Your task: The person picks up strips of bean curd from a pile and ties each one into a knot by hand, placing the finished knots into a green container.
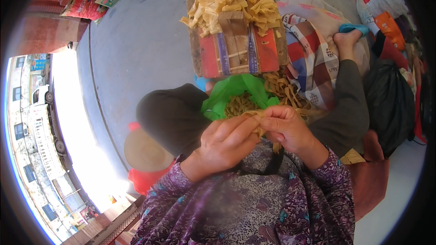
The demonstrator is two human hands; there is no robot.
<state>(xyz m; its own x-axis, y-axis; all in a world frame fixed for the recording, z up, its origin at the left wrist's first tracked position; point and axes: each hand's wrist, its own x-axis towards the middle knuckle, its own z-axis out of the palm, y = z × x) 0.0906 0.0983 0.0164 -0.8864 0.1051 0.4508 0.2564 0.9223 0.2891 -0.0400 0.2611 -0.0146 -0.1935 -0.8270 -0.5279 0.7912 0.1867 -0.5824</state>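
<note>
My left hand and my right hand meet in front of my chest. Between their fingertips they pinch a thin yellowish strip, which looks like tofu skin. A loose end hangs below my right hand. Just beyond the hands, a green plastic bag lies open between my legs, with many small tan knotted pieces inside. Long tan strips lie heaped to the right of the bag. Farther ahead, a pile of pale yellow folded sheets covers much of a red board.
A wooden block rests on the board, near two purple printed bands. Patterned cloth and a black plastic bag lie on the right. At left are a round beige seat, the grey floor and a bright doorway with a truck outside.
</note>
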